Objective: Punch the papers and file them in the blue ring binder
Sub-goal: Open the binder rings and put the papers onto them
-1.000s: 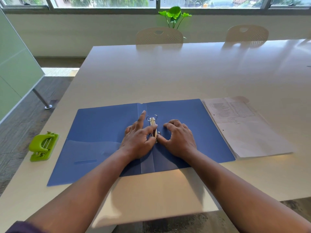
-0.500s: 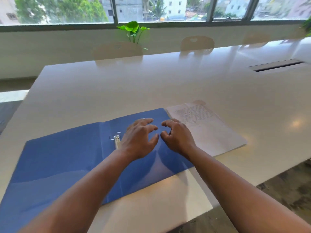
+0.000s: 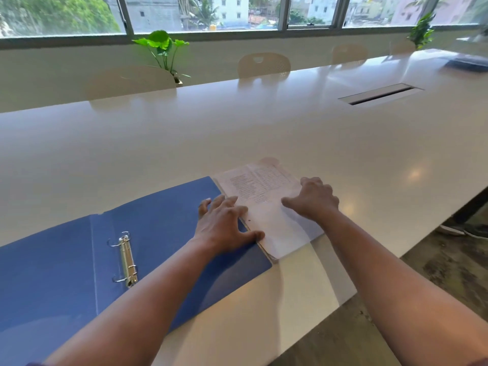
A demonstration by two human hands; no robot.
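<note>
White table [image 3: 290, 133], papers [image 3: 266, 207] between both hands' fingers [image 3: 314, 184]

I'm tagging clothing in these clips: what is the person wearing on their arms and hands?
Both forearms are bare. The left hand and right hand wear no gloves, rings or watch that I can see. A dark purplish sleeve edge barely shows at the bottom left corner.

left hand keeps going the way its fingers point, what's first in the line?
Probably the stack of papers: the left hand lies on the blue ring binder, its fingers aimed at the stack's near edge. The fingertips may already touch it; depth is unclear.
</note>
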